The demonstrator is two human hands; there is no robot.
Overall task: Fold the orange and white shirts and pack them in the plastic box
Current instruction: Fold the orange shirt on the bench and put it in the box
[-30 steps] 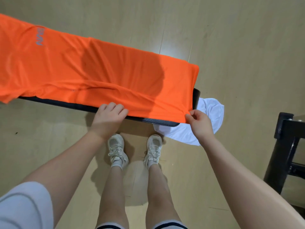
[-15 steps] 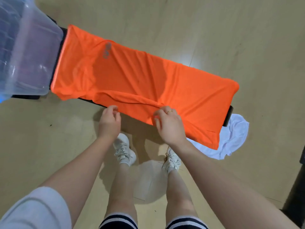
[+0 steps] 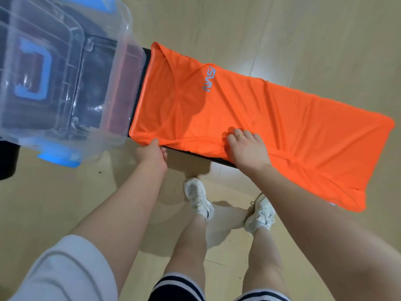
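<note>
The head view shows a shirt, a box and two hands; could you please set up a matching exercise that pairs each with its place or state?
Things:
1. orange shirt
2. plastic box
3. left hand
4. right hand

Places or states:
A. pinches the shirt's near edge close to the box
B. lies spread along the dark bench
C. rests flat on the cloth, ring on one finger
D. clear with blue latches, at the bench's left end

Pairs: 1-B, 2-D, 3-A, 4-C
</note>
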